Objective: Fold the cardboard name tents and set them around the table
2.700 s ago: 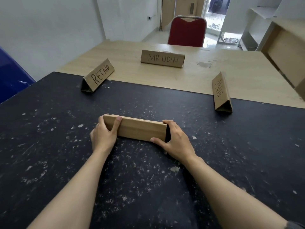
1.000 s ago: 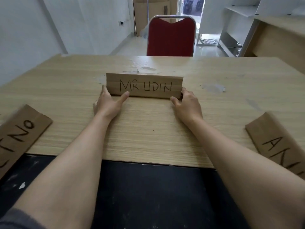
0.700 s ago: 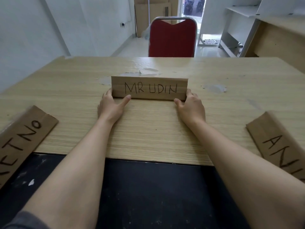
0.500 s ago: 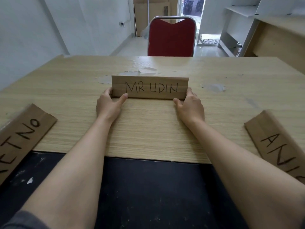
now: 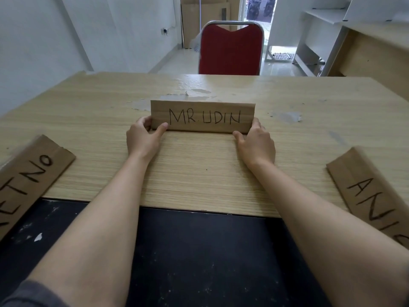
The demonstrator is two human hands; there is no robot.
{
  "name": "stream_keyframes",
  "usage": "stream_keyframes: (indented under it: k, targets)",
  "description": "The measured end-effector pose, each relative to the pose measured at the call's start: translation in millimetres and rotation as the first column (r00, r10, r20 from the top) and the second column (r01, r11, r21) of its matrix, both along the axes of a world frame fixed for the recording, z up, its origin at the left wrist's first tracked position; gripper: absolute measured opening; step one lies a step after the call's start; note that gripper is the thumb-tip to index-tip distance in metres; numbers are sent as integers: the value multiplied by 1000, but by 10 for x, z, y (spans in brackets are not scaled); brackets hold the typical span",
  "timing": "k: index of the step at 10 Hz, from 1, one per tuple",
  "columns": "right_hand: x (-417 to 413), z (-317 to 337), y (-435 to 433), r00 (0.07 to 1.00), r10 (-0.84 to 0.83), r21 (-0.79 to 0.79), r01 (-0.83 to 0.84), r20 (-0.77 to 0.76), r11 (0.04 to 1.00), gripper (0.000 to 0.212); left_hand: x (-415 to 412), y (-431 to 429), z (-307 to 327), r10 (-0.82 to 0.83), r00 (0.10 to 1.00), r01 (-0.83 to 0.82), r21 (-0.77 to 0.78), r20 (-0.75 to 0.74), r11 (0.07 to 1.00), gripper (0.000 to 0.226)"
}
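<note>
MR. UDIN tent point(image 5: 202, 116) stands upright mid wooden counter point(image 5: 199, 169), lettering toward camera; left hand point(image 5: 143, 140) grips its left end, thumb on front face, fingers wrapped behind; right hand point(image 5: 256, 142) holds right end likewise; RETNO tent point(image 5: 33, 176) lies at left counter edge, ANIS tent point(image 5: 371, 191) at right, both well apart from hands; red chair point(image 5: 230, 49) behind far side; black surface point(image 5: 199, 251) nearest camera, under forearms.

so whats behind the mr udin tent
Behind the MR UDIN tent lies peeling wooden tabletop, then a red chair. The tent hides its own back face and the strip directly behind.
</note>
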State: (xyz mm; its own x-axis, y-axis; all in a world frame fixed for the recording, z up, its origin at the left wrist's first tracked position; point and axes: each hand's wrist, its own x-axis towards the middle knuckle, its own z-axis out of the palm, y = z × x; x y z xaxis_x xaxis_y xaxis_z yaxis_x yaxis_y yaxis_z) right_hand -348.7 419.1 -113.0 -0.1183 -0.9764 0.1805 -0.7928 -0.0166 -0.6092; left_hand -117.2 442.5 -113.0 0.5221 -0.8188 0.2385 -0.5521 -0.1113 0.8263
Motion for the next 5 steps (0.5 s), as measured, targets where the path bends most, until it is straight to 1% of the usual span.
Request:
stream_keyframes:
  k: [3, 4, 5]
  targets:
    - [-2, -5, -11, 1000, -5, -11, 5, 3, 1000, 65, -4, -11, -5, 33, 999, -33, -29, -12, 999, 54]
    - [-7, 5, 32, 1000, 5, -2, -5, 26, 1000, 66, -7, 22, 2, 14, 1000, -14, -5, -24, 1000, 59]
    - [-11, -4, 37, 999, -15, 7, 15, 51, 1000, 75, -23, 30, -1, 33, 999, -33, 40, 12, 999, 71]
